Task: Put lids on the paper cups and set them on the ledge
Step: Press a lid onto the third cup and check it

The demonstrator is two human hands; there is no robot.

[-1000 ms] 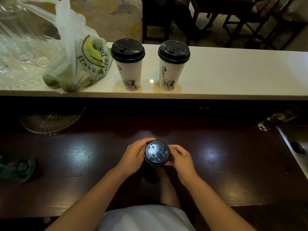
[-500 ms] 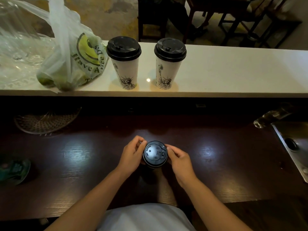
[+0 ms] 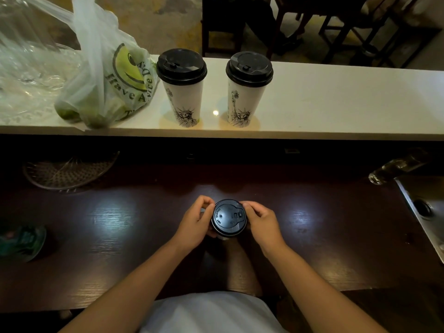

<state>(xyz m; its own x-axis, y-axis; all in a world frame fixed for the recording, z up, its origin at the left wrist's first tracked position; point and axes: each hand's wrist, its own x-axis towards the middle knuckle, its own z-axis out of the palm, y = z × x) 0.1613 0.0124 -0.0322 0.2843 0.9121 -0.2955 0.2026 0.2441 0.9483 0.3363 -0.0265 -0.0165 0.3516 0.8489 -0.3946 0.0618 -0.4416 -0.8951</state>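
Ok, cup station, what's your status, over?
Left hand and right hand pinch the black lid on the third cup. Two lidded cups stand on the ledge. Ledge space right of them free.

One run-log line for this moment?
stage: lidding third cup | hands: both on lid | ledge: two lidded cups

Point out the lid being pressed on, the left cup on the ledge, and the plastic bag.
lid [image 3: 229, 217], head view, centre of its top
left cup [image 3: 183, 102], head view, white side wall
plastic bag [image 3: 129, 66], head view, printed smiley face
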